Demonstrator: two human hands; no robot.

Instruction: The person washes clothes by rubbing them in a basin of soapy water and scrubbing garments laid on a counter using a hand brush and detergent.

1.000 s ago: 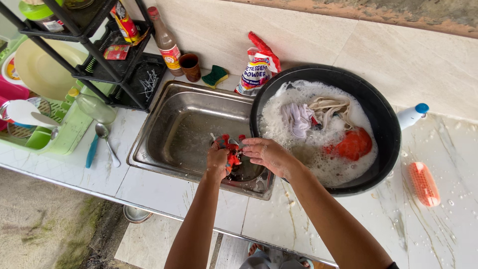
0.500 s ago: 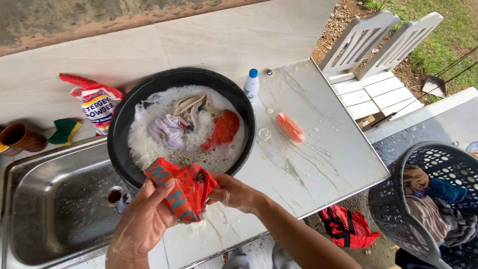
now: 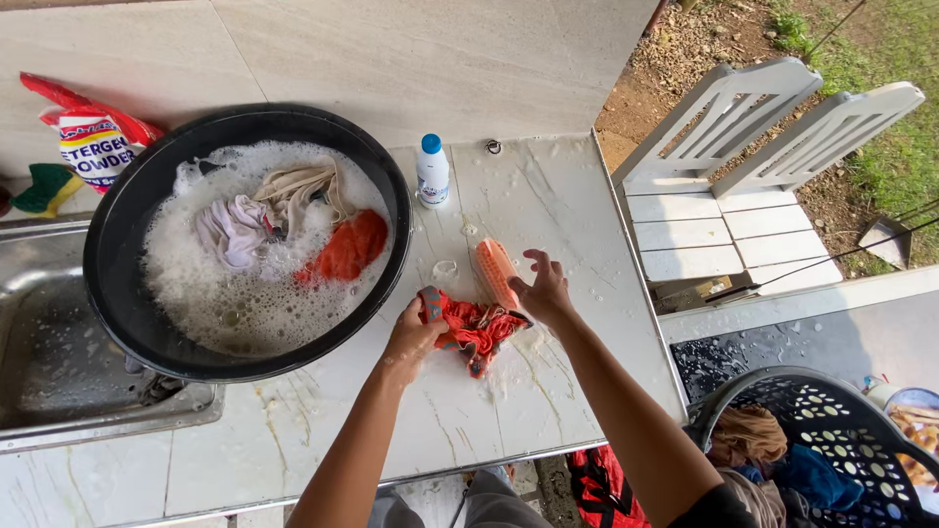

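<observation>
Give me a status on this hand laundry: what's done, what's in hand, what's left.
Done: a red garment is out of the suds, lying on the wet marble counter. In hand: the left hand pins it down while the right hand reaches for the orange scrub brush beside it. Left: scrubbing has not begun, and several clothes sit soaking in the black basin.

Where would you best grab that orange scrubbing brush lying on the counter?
Probably across its long sides near the middle, coming down from above. The orange scrubbing brush lies flat on the marble counter, a narrow oval with its back up, so a palm fits over it. The right hand is already at its near end; the left hand presses the wet red cloth beside it.
</observation>
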